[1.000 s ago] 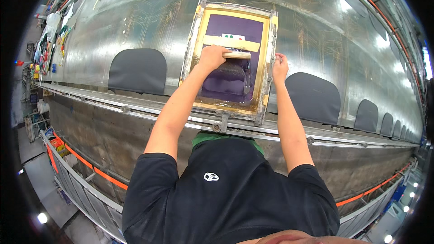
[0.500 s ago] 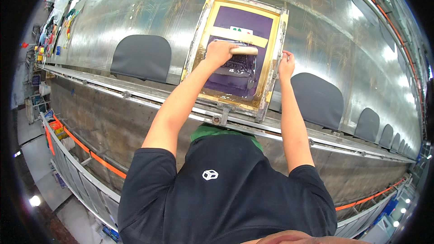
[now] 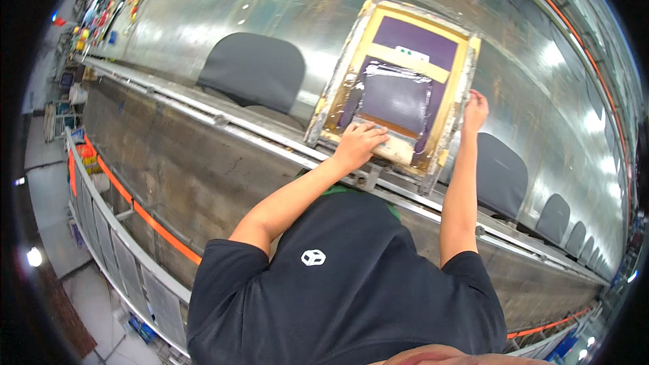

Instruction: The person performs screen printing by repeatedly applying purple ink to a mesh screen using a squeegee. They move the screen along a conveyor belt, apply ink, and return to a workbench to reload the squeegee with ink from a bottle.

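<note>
The left hand [image 3: 363, 144] curls over a pale bar [image 3: 397, 151] at the near end of a frame [image 3: 468, 62]. The wet sweep across the dark panel [image 3: 395, 103] looks done; the frame lies on the bench [image 3: 182, 10], not yet lifted. Whether the right hand [image 3: 476, 109] pinches its edge, I can't tell.

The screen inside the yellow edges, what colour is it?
The screen is dark purple, shown best in the head view.

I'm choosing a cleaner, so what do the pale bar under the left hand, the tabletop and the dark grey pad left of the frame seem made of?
Pale bar: probably wood, matte, judging by its tan colour.
Tabletop: likely metal, glossy, with bright reflections.
Dark grey pad: fabric or rubber perhaps; its even, dull surface leaves that open.
</note>
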